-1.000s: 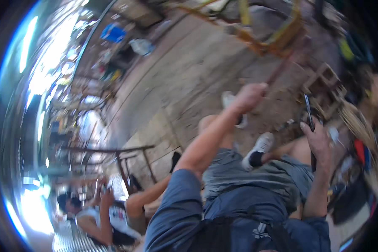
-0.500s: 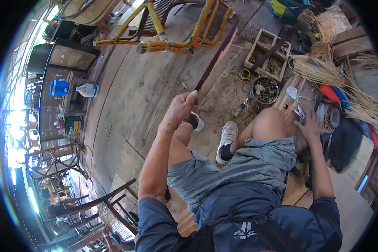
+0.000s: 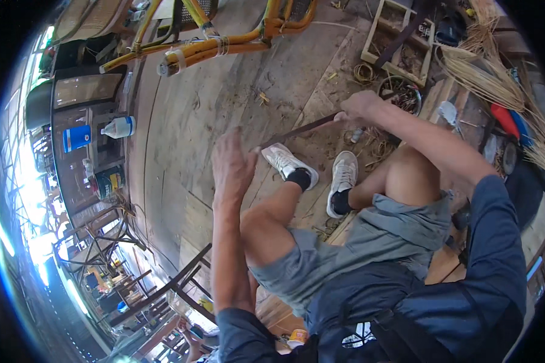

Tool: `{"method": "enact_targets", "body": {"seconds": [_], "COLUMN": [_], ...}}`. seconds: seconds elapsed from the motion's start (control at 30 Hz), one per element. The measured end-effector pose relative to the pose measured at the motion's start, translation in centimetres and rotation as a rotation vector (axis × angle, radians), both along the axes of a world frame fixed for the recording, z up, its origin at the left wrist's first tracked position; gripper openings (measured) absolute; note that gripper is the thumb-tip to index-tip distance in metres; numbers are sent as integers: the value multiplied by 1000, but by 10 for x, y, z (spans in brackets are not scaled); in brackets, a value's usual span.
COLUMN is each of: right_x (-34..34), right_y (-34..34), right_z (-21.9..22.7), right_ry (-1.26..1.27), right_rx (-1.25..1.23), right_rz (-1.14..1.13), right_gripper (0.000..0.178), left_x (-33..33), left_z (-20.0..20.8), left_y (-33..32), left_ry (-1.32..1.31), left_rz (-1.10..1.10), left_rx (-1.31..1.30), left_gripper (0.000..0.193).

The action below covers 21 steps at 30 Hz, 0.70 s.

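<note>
A long, flat dark reddish-brown strip (image 3: 303, 129) is stretched between my hands, in front of my shoes. My right hand (image 3: 361, 106) is closed round its right end, with the arm reaching across from the right. At the strip's left end is my left hand (image 3: 232, 164), raised, with its thumb against the strip; its fingers are somewhat blurred and seem to pinch it.
A yellow-brown cane chair frame (image 3: 212, 49) lies ahead. To the right are a divided wooden box (image 3: 427, 66), a bowl of scraps (image 3: 406, 94) and bundles of pale fibre (image 3: 484, 72). At left, a blue jug (image 3: 77, 138) and a white bottle (image 3: 119, 127) stand together.
My right hand has come up from the tools at the right and taken hold of the strip. My left hand has moved left and lower, and the strip now slants nearer my body.
</note>
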State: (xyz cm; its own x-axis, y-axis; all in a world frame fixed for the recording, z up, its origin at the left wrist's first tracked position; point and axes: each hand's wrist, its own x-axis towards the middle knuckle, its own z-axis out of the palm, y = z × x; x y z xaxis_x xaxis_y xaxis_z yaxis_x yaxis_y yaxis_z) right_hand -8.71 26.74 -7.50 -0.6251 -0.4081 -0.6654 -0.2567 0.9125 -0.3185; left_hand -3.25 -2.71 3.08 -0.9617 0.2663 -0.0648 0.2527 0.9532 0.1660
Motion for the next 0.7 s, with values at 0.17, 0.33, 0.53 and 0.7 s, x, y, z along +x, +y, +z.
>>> {"method": "enact_targets", "body": {"seconds": [0.17,0.33,0.53,0.7], "right_x": [-24,-1,3,-1], "right_y": [-38,-81,-78,-81], "right_z": [-159,-217,-255,-244], "right_ry": [-69,-143,-189,-258], "right_rx": [52,-4,3,28], "right_rz": [1,29,1,-55], "right_gripper": [50,40,47,45], "left_x": [26,32,22,15], "left_z": [2,6,22,7], "left_y": [-17,-24,0,18], "left_ry": [21,-124,-113,-307], "left_rz": [287,588,469,387], "left_rx": [242,531,523,626], "left_gripper": [44,43,46,50]}}
